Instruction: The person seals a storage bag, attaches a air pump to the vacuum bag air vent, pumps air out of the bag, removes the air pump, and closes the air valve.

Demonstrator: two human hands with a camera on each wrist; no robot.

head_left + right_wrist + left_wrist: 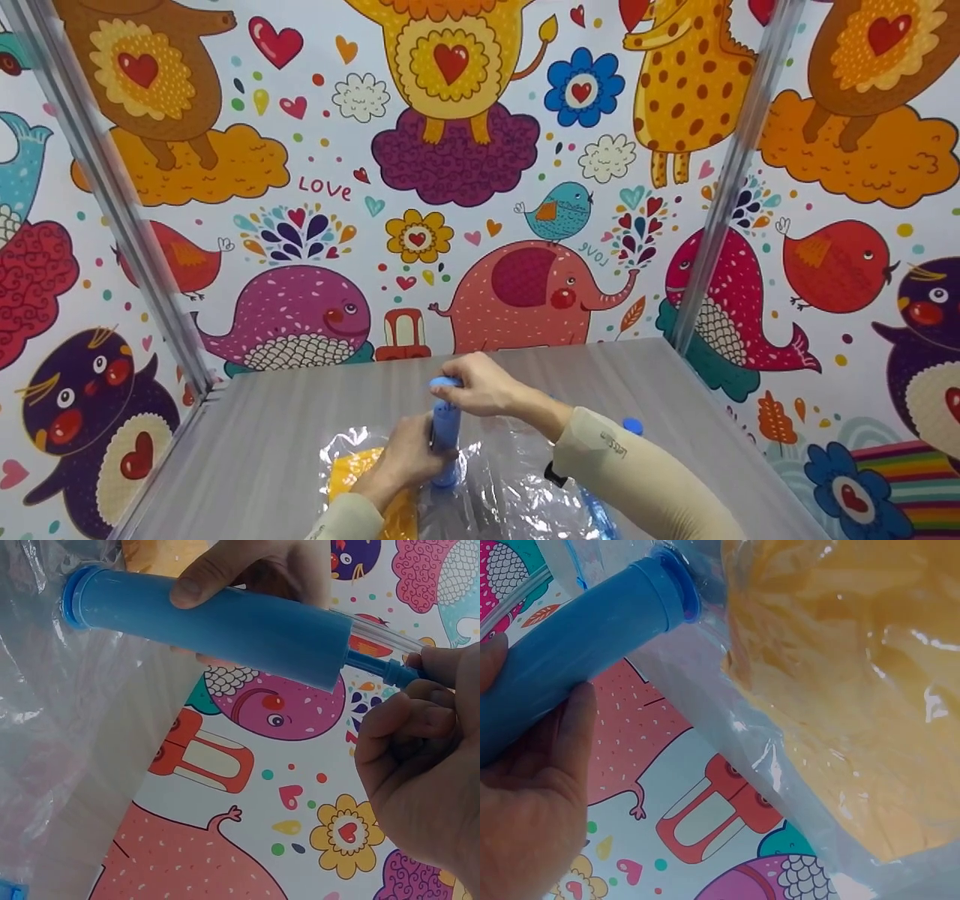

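Note:
A blue hand pump (445, 431) stands close to upright over a clear plastic bag (517, 480). My left hand (412, 450) grips its barrel, thumb on one side and fingers on the other in the right wrist view. At the top, my right hand (484, 384) holds the pump's handle, and a short length of rod (367, 662) shows between handle and barrel. The pump's flanged lower end (676, 589) sits against the bag's film. Inside the bag lies a folded yellow-orange item (840, 690), left of the pump in the head view.
A small round blue cap (632, 426) lies on the grey wood-grain table (285, 427), right of the bag. A blue strip (596, 514) runs along the bag's right edge. Walls printed with cartoon animals (517, 300) enclose the table at the back and sides.

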